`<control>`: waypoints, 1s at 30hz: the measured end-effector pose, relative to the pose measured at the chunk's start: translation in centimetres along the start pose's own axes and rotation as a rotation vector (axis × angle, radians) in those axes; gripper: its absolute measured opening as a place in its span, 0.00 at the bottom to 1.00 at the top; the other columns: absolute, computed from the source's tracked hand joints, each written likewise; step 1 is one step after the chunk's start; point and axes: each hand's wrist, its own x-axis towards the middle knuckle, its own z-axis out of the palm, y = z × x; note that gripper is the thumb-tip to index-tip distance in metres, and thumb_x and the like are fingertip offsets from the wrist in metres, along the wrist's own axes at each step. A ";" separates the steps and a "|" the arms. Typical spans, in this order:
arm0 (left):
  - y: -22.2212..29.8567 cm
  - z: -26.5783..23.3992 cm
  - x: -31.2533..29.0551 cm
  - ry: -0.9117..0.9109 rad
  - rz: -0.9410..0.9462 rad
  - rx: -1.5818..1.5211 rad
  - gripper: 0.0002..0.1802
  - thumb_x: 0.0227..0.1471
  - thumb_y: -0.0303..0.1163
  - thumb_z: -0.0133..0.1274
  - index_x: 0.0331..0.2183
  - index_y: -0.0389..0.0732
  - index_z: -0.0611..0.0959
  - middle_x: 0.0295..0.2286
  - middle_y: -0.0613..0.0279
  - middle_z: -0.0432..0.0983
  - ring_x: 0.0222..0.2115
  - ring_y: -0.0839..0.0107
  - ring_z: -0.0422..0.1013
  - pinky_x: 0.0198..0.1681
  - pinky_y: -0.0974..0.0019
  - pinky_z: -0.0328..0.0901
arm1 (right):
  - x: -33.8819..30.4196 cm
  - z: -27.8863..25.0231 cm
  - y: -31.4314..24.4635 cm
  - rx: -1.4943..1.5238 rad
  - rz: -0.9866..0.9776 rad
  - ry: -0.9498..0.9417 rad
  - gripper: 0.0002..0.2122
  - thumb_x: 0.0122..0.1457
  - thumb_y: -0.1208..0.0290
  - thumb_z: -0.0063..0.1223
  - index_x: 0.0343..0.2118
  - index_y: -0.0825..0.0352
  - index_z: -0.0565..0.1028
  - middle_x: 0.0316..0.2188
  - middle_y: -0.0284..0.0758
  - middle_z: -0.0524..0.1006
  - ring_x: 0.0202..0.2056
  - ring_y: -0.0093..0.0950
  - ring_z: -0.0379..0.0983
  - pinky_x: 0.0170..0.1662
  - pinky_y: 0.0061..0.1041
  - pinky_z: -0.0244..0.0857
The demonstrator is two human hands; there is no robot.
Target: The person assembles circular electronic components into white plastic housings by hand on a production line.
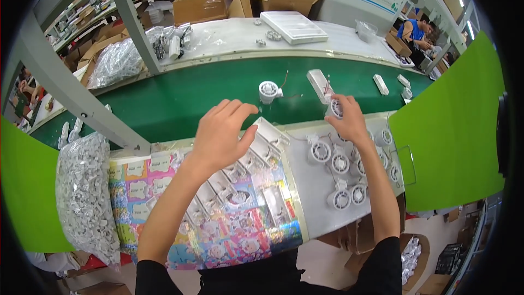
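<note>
Over belt edge [303, 118], right grip [349, 119] holding white fan [336, 110], left grip [219, 135] parted, room between

White fan unit [335, 110] in the right grip [350, 120], green belt [213, 84] beyond it, multicoloured cartoon-patterned sheet [240, 232] nearer than the left grip [219, 135]

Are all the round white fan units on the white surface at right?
No, one fan unit stands on the green belt, and the right hand holds another between thumb and fingers.
</note>
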 end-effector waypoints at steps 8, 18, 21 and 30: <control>-6.9 15.1 8.1 -0.144 -0.275 0.229 0.39 0.47 0.28 0.61 0.61 0.42 0.68 0.53 0.46 0.69 0.54 0.47 0.68 0.52 0.48 0.69 | 7.3 8.2 3.1 -0.057 0.138 -0.162 0.30 0.50 0.59 0.72 0.55 0.61 0.73 0.50 0.44 0.74 0.53 0.46 0.71 0.54 0.43 0.70; -7.8 11.9 5.5 -0.141 -0.366 0.203 0.24 0.44 0.32 0.65 0.47 0.45 0.82 0.45 0.50 0.70 0.50 0.51 0.69 0.48 0.50 0.71 | 7.3 5.0 -2.0 -0.101 -0.124 0.016 0.24 0.54 0.66 0.64 0.54 0.64 0.71 0.51 0.43 0.72 0.53 0.45 0.70 0.51 0.44 0.71; -3.9 6.3 0.5 0.203 -0.337 0.144 0.24 0.38 0.32 0.64 0.43 0.47 0.85 0.40 0.54 0.71 0.44 0.54 0.71 0.44 0.52 0.71 | 6.9 5.2 -6.5 0.126 -0.305 -0.014 0.17 0.56 0.73 0.61 0.48 0.66 0.75 0.45 0.42 0.76 0.49 0.42 0.74 0.50 0.41 0.70; 11.9 -0.9 -19.4 0.140 -0.508 0.088 0.26 0.35 0.36 0.68 0.42 0.47 0.88 0.38 0.55 0.74 0.38 0.55 0.74 0.41 0.56 0.71 | 0.9 14.0 -27.0 0.416 -1.044 -0.419 0.09 0.55 0.74 0.57 0.40 0.64 0.80 0.40 0.40 0.78 0.48 0.41 0.74 0.52 0.40 0.71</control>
